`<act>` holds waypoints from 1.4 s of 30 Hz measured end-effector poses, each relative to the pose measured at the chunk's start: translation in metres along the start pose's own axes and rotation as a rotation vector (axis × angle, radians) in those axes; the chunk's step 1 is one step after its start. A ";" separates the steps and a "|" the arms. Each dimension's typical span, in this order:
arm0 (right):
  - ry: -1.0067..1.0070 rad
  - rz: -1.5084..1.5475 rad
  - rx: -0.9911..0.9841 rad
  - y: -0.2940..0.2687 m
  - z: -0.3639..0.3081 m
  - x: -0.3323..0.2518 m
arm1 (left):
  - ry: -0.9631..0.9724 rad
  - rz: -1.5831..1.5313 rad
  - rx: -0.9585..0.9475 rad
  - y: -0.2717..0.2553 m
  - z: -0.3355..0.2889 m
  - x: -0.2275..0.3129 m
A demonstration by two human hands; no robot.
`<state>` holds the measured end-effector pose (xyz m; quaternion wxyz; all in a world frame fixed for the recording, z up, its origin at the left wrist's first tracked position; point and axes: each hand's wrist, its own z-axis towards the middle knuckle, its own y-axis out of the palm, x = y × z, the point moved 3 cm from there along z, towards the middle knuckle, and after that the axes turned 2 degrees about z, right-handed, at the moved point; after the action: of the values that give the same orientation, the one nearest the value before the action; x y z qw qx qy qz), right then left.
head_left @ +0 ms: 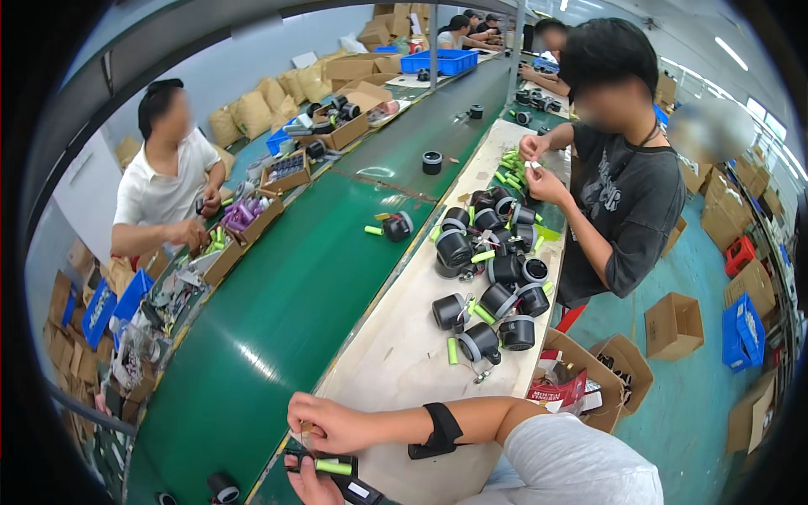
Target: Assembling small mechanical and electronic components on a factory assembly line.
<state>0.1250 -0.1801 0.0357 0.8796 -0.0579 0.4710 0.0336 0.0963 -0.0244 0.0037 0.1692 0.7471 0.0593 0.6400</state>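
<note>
At the lower edge, my right hand (332,425) reaches in from the right, a black band (443,427) on its forearm. Its thumb and fingertips are pinched on what looks like a thin wire. Just below it, my left hand (313,486), partly cut off by the frame's edge, is closed around a small black part with a lime-green cylindrical battery (333,465) lying across it. Beside this hand lies a black piece (358,491) with a white label. Past my right arm, black round motor-like housings (497,269) with grey rims, wires and green batteries are heaped on the pale bench.
A green conveyor belt (278,311) runs along the left of the bench (362,370), carrying a few housings. A co-worker in black (623,177) works beside the heap; another in white (168,185) sits across the belt among boxes. Open cartons (619,370) stand right of the bench.
</note>
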 end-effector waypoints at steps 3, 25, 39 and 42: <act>0.104 -0.040 0.073 0.006 -0.009 0.002 | 0.000 -0.037 0.002 -0.002 -0.003 0.003; -0.156 -0.173 0.046 0.018 -0.009 -0.003 | 0.149 0.355 0.021 -0.001 -0.002 0.023; -0.085 -0.236 -0.015 0.020 -0.013 -0.009 | 0.376 0.821 0.030 0.012 -0.014 0.034; -0.089 -0.285 0.017 0.023 -0.014 -0.013 | 0.324 0.786 0.050 0.007 -0.013 0.025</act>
<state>0.1039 -0.1588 0.0376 0.8959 -0.1150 0.4189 -0.0931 0.0874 -0.0209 0.0308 -0.1175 0.6065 -0.1886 0.7634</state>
